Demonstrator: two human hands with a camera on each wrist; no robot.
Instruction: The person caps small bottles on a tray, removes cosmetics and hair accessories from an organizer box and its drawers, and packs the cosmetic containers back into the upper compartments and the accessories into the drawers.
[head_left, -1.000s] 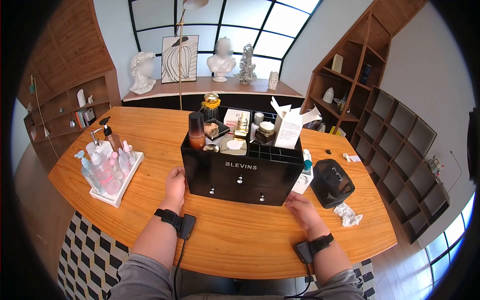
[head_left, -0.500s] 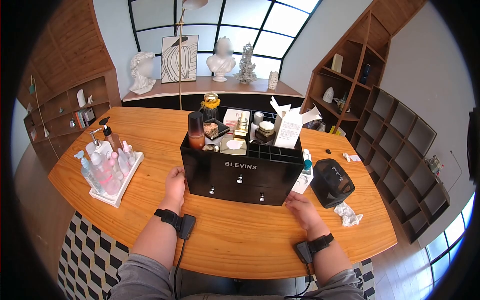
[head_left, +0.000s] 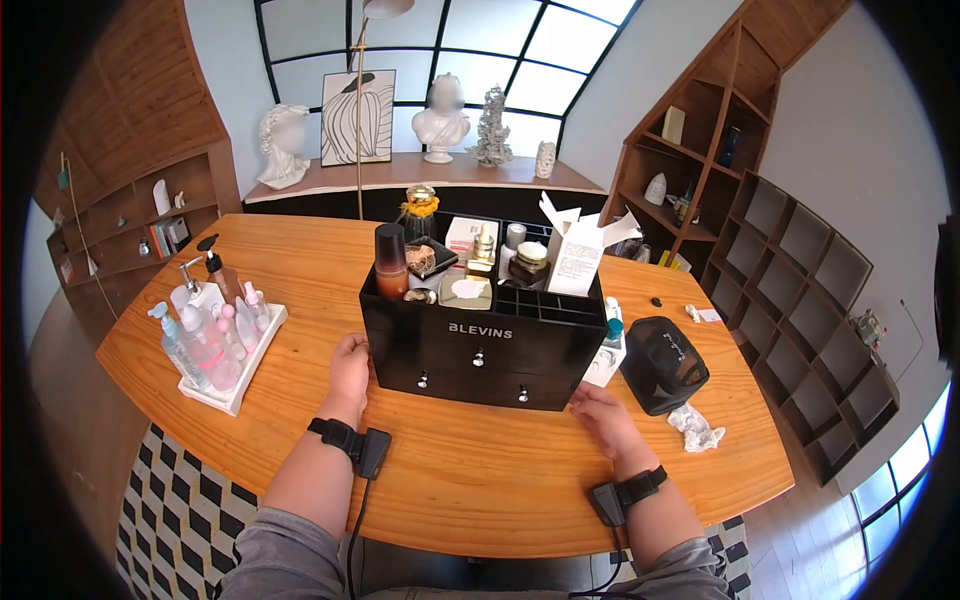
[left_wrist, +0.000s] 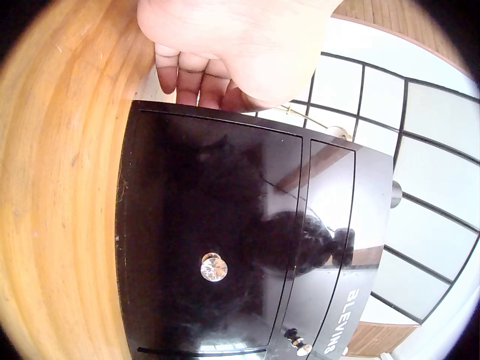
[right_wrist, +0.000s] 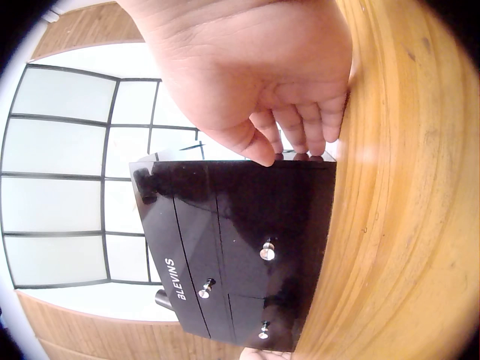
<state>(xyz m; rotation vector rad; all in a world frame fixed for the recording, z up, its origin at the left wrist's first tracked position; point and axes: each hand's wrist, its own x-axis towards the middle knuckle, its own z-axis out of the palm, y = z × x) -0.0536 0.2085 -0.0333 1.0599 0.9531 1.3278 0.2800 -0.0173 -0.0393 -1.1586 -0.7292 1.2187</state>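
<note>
A black organizer box (head_left: 480,365) with crystal knobs stands on the wooden table, its open top holding bottles, jars and a white carton (head_left: 577,262). At its left side rests my left hand (head_left: 350,378), fingers extended along the side, as the left wrist view also shows. My right hand (head_left: 605,422) touches the lower right side; in the right wrist view the thumb of that hand (right_wrist: 262,82) lies at the front edge and the other fingers reach along the side. Both hands have relaxed fingers, and their tips are partly hidden behind the box.
To the left, a white tray (head_left: 240,395) carries several pump bottles and pink bottles. Right of the box are a white box (head_left: 603,366), a black mesh pouch (head_left: 665,367), crumpled white tissue (head_left: 695,429) and small bits. Busts and a lamp stand behind.
</note>
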